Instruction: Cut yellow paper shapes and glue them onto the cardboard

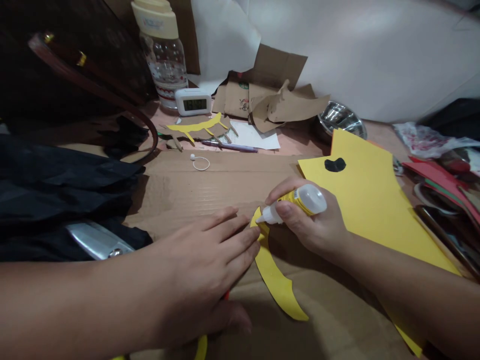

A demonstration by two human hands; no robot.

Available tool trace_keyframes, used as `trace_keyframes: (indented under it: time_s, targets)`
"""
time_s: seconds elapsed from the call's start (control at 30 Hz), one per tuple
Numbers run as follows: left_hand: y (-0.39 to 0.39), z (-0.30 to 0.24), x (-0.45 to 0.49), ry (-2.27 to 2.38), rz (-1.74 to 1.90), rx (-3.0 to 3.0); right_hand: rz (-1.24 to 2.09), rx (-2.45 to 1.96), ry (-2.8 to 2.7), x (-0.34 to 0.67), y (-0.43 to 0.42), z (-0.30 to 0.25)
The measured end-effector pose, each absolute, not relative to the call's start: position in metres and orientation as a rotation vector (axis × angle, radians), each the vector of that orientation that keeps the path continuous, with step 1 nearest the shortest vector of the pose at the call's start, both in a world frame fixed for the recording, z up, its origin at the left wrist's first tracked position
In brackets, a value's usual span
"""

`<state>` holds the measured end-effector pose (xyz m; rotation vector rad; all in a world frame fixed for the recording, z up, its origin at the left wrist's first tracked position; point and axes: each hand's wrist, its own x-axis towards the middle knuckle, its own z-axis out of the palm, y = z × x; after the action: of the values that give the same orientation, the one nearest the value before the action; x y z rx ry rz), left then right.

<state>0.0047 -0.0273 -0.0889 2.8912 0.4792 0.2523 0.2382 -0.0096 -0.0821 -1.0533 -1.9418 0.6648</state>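
My right hand (315, 220) is wrapped around a clear glue bottle (302, 199) with a yellow label. Its tip points down at the upper end of a curved strip of yellow paper (275, 280), and appears to touch it. My left hand (210, 255) lies flat with fingers stretched out, the fingertips resting on the strip's left edge. A bit of red and a yellow piece (201, 347) show below the left palm, mostly hidden. Under everything is a brown cardboard sheet (168, 187).
A large yellow paper (371, 200) with a black patch lies right. Behind are a white cap with a loop (200, 162), a pen (232, 147), a yellow-and-cardboard cutout (198, 126), a digital clock (193, 102), a water bottle (165, 60), cardboard scraps (277, 107) and a metal bowl (341, 120).
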Motion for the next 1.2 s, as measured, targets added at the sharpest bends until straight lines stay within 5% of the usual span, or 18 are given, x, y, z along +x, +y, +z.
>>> trace_keyframes:
  time_s: [1.2]
  targets:
    - [-0.0275,-0.0904,0.0043,0.497,0.322,2.914,0.493,-1.05,-1.98,0.2384,-0.0089,-0.079]
